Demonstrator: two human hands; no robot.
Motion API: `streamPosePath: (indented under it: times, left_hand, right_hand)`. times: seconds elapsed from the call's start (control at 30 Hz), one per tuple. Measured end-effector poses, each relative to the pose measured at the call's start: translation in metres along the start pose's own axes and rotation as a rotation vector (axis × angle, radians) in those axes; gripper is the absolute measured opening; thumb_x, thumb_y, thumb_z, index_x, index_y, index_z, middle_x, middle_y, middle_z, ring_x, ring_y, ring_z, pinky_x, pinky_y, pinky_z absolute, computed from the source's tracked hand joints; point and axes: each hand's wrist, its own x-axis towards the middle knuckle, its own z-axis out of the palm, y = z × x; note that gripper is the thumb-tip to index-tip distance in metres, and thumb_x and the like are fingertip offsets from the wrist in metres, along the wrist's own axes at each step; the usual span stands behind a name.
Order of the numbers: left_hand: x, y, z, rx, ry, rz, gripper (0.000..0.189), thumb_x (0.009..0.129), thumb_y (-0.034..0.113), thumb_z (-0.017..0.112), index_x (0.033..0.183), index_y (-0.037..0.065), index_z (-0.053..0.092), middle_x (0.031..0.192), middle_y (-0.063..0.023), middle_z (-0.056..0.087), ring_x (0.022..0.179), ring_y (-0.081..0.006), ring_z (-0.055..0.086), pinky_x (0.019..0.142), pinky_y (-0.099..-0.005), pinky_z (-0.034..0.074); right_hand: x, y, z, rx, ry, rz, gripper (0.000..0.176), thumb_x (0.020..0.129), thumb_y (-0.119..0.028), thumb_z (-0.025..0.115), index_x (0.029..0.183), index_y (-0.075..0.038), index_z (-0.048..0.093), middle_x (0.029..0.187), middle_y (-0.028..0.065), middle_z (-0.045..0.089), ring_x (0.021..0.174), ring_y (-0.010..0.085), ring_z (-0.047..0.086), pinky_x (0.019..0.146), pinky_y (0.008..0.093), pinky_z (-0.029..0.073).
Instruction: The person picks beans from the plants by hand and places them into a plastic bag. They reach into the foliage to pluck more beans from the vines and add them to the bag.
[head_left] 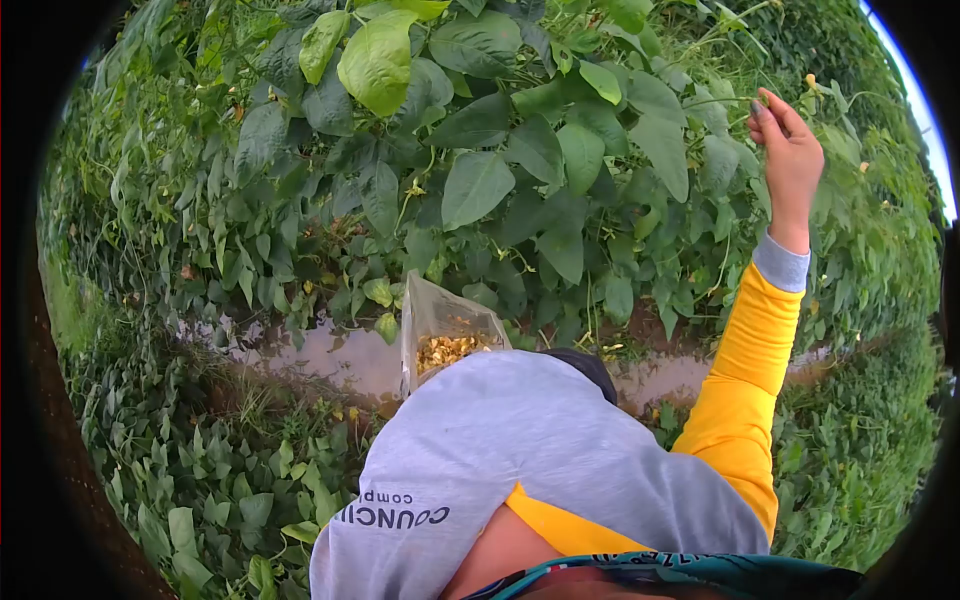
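Note:
My right hand (790,150) reaches up at the right, in a yellow sleeve (745,370) with a grey cuff. Its thumb and fingers are pinched together on a thin green stem (725,100) of the climbing plants. A small pale yellow flower (811,81) stands just beyond the fingers. In front of my body a clear plastic bag (412,325) hangs open, with many yellowish picked flowers (445,350) inside. My left hand is out of view, and my grey shirt (540,420) covers the lower middle.
A dense wall of leafy vines (480,190) rises in front of me. Along its foot runs a muddy, wet furrow (330,355) with standing water. More low green plants (230,490) grow behind, on both sides of my body.

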Motion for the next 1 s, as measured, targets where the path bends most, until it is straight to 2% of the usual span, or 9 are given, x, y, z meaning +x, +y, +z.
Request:
streamPosePath:
  times: [0.2, 0.27, 0.37, 0.43, 0.63, 0.73, 0.8, 0.9, 1.0]
  left_hand:
    - [0.029, 0.046, -0.001, 0.026, 0.026, 0.128, 0.024, 0.091, 0.018, 0.068, 0.113, 0.008, 0.074, 0.102, -0.0068, 0.075, 0.084, -0.0175, 0.071, 0.073, -0.0333, 0.057]
    - [0.042, 0.075, -0.003, 0.009, 0.049, 0.186, 0.026, 0.091, 0.019, 0.068, 0.114, 0.009, 0.074, 0.104, -0.0069, 0.075, 0.085, -0.0178, 0.072, 0.074, -0.0334, 0.058]
    - [0.049, 0.107, -0.009, -0.017, 0.076, 0.24, 0.027, 0.092, 0.02, 0.069, 0.116, 0.009, 0.074, 0.106, -0.0071, 0.076, 0.086, -0.0182, 0.072, 0.075, -0.0335, 0.058]
    - [0.049, 0.119, -0.01, -0.038, 0.089, 0.252, 0.029, 0.092, 0.021, 0.069, 0.118, 0.01, 0.074, 0.107, -0.0073, 0.076, 0.087, -0.0185, 0.073, 0.076, -0.0336, 0.058]
    - [0.038, 0.074, 0.011, 0.07, 0.109, 0.222, 0.032, 0.092, 0.023, 0.069, 0.122, 0.011, 0.074, 0.112, -0.0077, 0.077, 0.09, -0.0193, 0.074, 0.078, -0.0339, 0.058]
    - [0.013, 0.04, 0.022, 0.051, 0.064, 0.134, 0.031, 0.092, 0.024, 0.069, 0.121, 0.012, 0.075, 0.112, -0.0073, 0.077, 0.093, -0.0198, 0.074, 0.08, -0.0341, 0.058]
    - [-0.002, 0.015, 0.032, 0.026, 0.044, 0.076, 0.031, 0.092, 0.025, 0.069, 0.12, 0.013, 0.075, 0.113, -0.007, 0.077, 0.094, -0.0201, 0.073, 0.082, -0.0343, 0.057]
    - [-0.021, -0.002, 0.041, -0.005, 0.029, 0.013, 0.03, 0.092, 0.026, 0.068, 0.118, 0.014, 0.076, 0.113, -0.0066, 0.077, 0.096, -0.0206, 0.073, 0.084, -0.0344, 0.057]
    - [-0.032, -0.005, 0.052, -0.048, 0.026, -0.026, 0.029, 0.092, 0.027, 0.068, 0.117, 0.015, 0.077, 0.114, -0.0063, 0.077, 0.099, -0.0211, 0.072, 0.086, -0.0346, 0.056]
  right_hand:
    - [-0.145, -0.053, 0.068, 0.25, 0.049, -0.28, 0.014, 0.091, -0.001, 0.076, 0.103, 0.001, 0.069, 0.096, 0.0058, 0.07, 0.085, 0.0138, 0.066, 0.074, 0.0255, 0.054]
    - [-0.22, -0.058, 0.117, 0.267, -0.447, -0.356, 0.02, 0.084, -0.002, 0.08, 0.1, -0.002, 0.069, 0.098, 0.0124, 0.069, 0.085, 0.0265, 0.067, 0.074, 0.0332, 0.055]
    - [-0.291, -0.017, 0.153, 0.007, -1.187, -0.647, 0.021, 0.086, -0.014, 0.079, 0.105, -0.004, 0.075, 0.123, 0.0131, 0.072, 0.117, 0.0334, 0.065, 0.096, 0.0416, 0.054]
    - [-0.251, -0.034, 0.154, 0.177, -0.86, -0.352, 0.015, 0.084, -0.012, 0.078, 0.096, -0.004, 0.075, 0.117, 0.0131, 0.073, 0.113, 0.0306, 0.067, 0.093, 0.0405, 0.055]
    - [-0.053, -0.042, 0.12, 0.089, -0.132, -0.432, 0.016, 0.095, -0.002, 0.067, 0.109, -0.001, 0.075, 0.1, 0.0108, 0.074, 0.086, 0.0179, 0.069, 0.077, 0.0292, 0.054]
    - [0.032, -0.002, 0.138, -0.223, -0.193, -0.47, 0.023, 0.097, -0.016, 0.067, 0.117, -0.009, 0.075, 0.112, 0.0104, 0.074, 0.095, 0.0212, 0.072, 0.084, 0.0332, 0.055]
    - [0.062, 0.023, 0.169, -0.34, -0.136, -0.759, 0.017, 0.096, -0.019, 0.068, 0.102, -0.005, 0.074, 0.088, 0.0142, 0.074, 0.076, 0.031, 0.071, 0.07, 0.0404, 0.055]
    - [0.086, 0.025, 0.198, -0.54, -0.264, -0.424, 0.021, 0.092, -0.013, 0.065, 0.109, -0.007, 0.074, 0.102, 0.02, 0.073, 0.097, 0.0382, 0.07, 0.087, 0.0442, 0.055]
    - [0.085, 0.012, 0.209, -0.409, -0.218, -0.312, 0.023, 0.089, -0.006, 0.065, 0.11, -0.003, 0.074, 0.104, 0.0195, 0.074, 0.097, 0.0357, 0.071, 0.085, 0.0421, 0.055]
